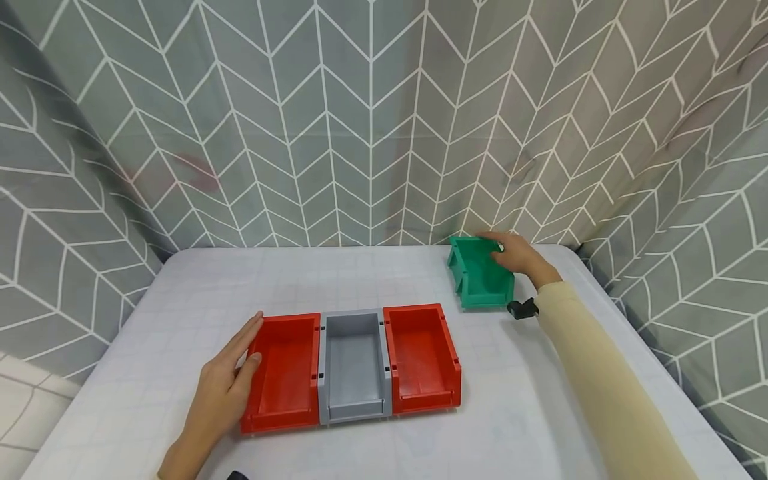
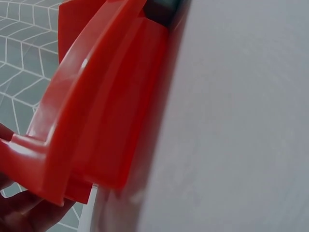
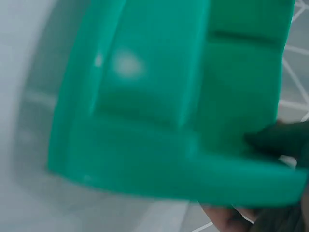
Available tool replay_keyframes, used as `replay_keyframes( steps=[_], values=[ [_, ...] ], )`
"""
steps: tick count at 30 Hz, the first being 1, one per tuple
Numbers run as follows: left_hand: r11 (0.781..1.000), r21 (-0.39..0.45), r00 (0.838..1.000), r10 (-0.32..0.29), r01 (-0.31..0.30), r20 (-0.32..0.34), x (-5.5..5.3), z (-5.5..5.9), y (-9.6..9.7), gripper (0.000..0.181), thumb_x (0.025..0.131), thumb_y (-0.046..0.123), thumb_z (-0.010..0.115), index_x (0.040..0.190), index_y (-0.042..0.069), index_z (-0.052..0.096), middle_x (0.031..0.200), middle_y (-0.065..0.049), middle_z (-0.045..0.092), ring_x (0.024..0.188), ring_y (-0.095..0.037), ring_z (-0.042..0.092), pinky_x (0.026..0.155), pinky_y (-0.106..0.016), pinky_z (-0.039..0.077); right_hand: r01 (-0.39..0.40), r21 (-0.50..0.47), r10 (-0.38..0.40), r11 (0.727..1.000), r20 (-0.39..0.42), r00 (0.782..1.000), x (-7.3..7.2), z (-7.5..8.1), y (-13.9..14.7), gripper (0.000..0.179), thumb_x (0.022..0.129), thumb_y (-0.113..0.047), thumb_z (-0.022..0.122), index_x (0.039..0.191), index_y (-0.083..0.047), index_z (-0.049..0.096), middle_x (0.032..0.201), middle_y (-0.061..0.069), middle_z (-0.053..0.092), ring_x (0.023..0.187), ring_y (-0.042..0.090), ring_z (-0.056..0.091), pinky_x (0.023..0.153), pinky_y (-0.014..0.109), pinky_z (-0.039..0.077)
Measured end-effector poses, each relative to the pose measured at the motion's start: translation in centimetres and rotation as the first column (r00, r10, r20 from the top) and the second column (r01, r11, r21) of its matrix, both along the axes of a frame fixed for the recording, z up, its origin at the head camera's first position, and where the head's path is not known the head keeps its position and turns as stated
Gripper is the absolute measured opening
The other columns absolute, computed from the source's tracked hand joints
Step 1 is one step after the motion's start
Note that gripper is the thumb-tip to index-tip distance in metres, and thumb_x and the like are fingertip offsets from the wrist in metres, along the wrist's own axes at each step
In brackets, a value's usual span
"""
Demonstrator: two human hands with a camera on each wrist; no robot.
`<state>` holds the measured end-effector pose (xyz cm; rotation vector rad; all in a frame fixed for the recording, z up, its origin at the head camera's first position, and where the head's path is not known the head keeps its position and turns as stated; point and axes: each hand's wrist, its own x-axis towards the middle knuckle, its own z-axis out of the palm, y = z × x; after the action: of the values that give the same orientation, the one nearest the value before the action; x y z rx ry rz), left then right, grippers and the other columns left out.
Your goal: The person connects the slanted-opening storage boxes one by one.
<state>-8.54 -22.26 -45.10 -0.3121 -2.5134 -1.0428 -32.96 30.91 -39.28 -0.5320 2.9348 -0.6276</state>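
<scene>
Two red storage bins flank a grey storage bin (image 1: 355, 360) in a row on the table. My left hand (image 1: 219, 387) lies along the outer side of the left red bin (image 1: 285, 373), fingers stretched along the wall and thumb over its rim. Close up in the left wrist view, that red bin (image 2: 106, 111) has fingers (image 2: 29, 208) at its edge. Toward the back right, my right hand (image 1: 516, 257) grips the right wall of a green storage bin (image 1: 485, 270), thumb inside and fingers outside. The green bin (image 3: 145, 87) fills much of the right wrist view.
The right red bin (image 1: 422, 357) sits against the grey one. A white cloth covers the table (image 1: 516, 407). Grey patterned curtains (image 1: 372, 120) hang right behind the table and along both sides.
</scene>
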Motion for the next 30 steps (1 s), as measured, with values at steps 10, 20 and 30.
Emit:
replay_keyframes(
  steps=[10, 20, 30],
  values=[
    [1.000, 0.016, 1.000, 0.008, -0.008, 0.012, 0.1, 0.0, -0.4, 0.065, 0.099, -0.005, 0.062, 0.159, 0.010, 0.044, 0.159, -0.009, 0.046, 0.137, -0.042, 0.050, 0.085, -0.055, 0.052, 0.068, -0.152, -0.060, 0.986, 0.056, 0.997, 0.7, -1.8, 1.0, 0.066, 0.100, -0.004, 0.047, 0.164, -0.012, 0.032, 0.161, 0.032, 0.030, 0.142, 0.053, 0.033, 0.110, 0.072, 0.031],
    [0.999, 0.042, 1.000, 0.015, -0.015, 0.022, 0.0, -0.1, -0.4, 0.066, 0.100, -0.003, 0.062, 0.161, 0.013, 0.042, 0.159, -0.009, 0.046, 0.136, -0.043, 0.050, 0.085, -0.056, 0.052, 0.112, -0.170, -0.109, 0.979, 0.028, 0.994, 2.0, -0.6, 0.1, 0.065, 0.099, -0.001, 0.044, 0.163, -0.007, 0.035, 0.159, 0.032, 0.035, 0.122, 0.045, 0.043, 0.093, 0.057, 0.037],
    [0.997, 0.075, 1.000, 0.014, -0.015, 0.025, -0.2, -0.4, -0.8, 0.065, 0.101, 0.000, 0.063, 0.161, 0.018, 0.042, 0.160, -0.004, 0.046, 0.136, -0.037, 0.049, 0.084, -0.054, 0.052, 0.158, -0.225, -0.162, 0.961, 0.001, 0.987, 6.2, 0.9, -1.1, 0.064, 0.100, -0.002, 0.044, 0.163, -0.009, 0.035, 0.160, 0.031, 0.033, 0.137, 0.051, 0.040, 0.099, 0.064, 0.039]
  ],
)
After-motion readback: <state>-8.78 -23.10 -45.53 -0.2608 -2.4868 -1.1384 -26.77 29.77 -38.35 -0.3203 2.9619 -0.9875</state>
